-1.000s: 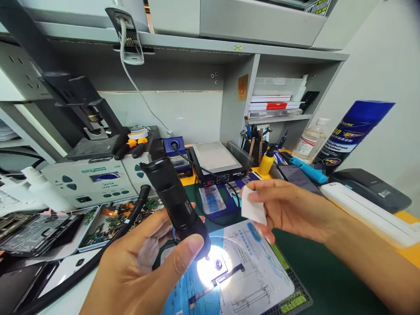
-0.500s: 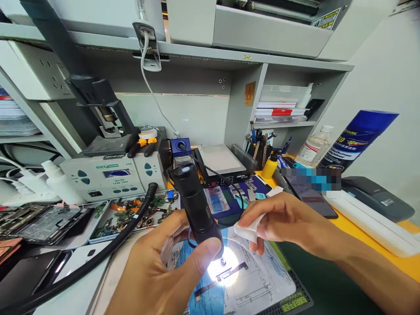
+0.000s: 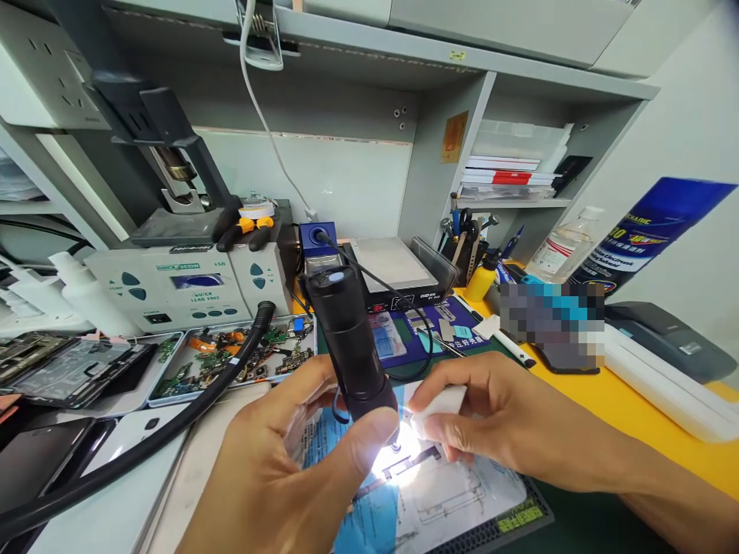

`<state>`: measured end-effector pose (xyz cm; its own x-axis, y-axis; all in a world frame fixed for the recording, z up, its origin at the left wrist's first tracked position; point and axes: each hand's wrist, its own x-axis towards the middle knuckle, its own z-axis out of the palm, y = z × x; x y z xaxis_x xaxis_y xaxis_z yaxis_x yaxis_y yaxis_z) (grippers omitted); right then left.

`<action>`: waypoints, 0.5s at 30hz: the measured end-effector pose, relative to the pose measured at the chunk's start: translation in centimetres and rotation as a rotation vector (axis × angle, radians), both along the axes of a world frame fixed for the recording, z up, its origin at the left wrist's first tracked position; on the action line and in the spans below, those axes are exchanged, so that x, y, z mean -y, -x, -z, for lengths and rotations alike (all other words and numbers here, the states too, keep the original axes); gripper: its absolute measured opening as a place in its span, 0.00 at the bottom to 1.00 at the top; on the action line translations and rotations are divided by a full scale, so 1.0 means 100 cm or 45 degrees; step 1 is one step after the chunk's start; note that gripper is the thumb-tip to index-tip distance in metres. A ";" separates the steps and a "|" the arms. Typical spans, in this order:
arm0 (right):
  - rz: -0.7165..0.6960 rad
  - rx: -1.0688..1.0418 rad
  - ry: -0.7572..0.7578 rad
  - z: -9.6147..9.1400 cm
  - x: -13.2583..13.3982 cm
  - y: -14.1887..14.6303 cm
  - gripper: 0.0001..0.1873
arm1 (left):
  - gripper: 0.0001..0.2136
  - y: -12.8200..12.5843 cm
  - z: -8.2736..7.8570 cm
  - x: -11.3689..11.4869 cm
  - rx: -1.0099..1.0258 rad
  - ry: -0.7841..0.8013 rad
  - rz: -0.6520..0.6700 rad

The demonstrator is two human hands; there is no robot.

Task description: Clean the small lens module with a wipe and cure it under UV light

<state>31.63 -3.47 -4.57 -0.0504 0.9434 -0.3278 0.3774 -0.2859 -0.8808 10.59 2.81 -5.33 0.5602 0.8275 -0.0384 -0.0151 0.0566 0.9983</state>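
My left hand is closed round a black flashlight, tilted with its lit head down. A wrist cord loops beside it. In my right hand a folded white wipe is pinched between thumb and fingers, close to the flashlight's lower end; glare hides whether they touch. Under both hands lies a blue and white printed plastic bag with line drawings. A bright spot falls on it, over a thin dark flex-cable-like strip and a small round thing too glaring to make out.
On the left are a tray of circuit boards, a black hose, and a white phone-like panel. Behind stand a soldering station and a flat heating plate. A blue spray can and a bottle stand right.
My right hand has brought the wipe left, up to the flashlight's lit end. My left hand still holds the flashlight. The camera's view has tipped downward.
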 end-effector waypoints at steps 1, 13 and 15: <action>-0.010 0.042 0.000 0.000 0.000 0.000 0.11 | 0.18 0.000 0.001 0.000 0.000 -0.001 -0.008; 0.114 0.044 0.107 0.008 0.000 0.013 0.07 | 0.17 -0.001 0.008 -0.002 -0.101 -0.143 -0.047; 0.143 0.032 0.098 0.010 0.000 0.014 0.05 | 0.16 0.000 0.009 -0.002 -0.128 -0.188 -0.049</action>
<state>30.23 -3.45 -5.56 0.0634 0.9147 -0.3991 0.3610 -0.3938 -0.8453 10.54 3.04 -6.26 0.5276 0.8489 0.0311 0.0858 -0.0896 0.9923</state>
